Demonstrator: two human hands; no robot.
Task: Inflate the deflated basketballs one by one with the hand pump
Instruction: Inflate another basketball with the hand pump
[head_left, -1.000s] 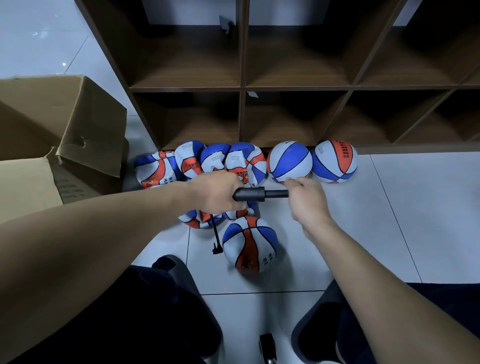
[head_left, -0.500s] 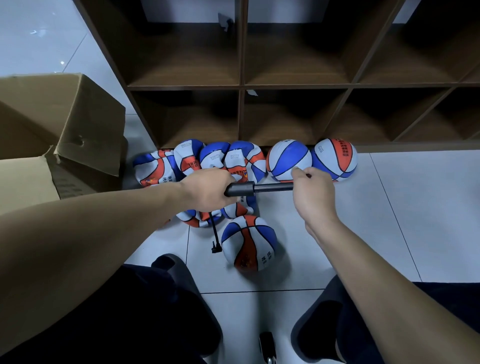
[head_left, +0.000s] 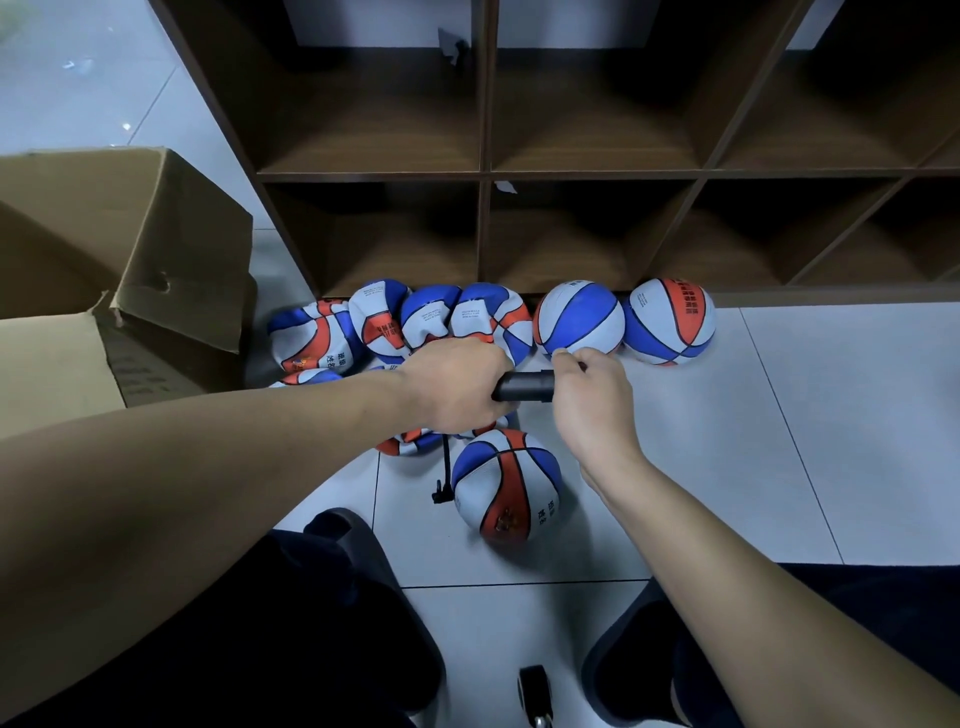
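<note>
1. Flat balls (head_left: 431, 325) lie crumpled just beyond my left hand (head_left: 457, 384), soft and floppy.
2. Left hand wraps the pump (head_left: 522, 387) barrel, rigid and light.
3. Right hand (head_left: 592, 402) is closed round its handle, pushed in.
4. Ball (head_left: 506, 486) on the hose (head_left: 444, 467) sits below both hands, looking firm.

**A storeroom for sports gear**

I took it for an equipment storeroom: beyond my grip on the pump (head_left: 522, 387) stood bare wooden cubby shelves (head_left: 485, 171), basketballs (head_left: 579, 319) lined along their foot, an opened cardboard box (head_left: 130, 270) to its left, pale tiled floor (head_left: 779, 441) underneath.
</note>
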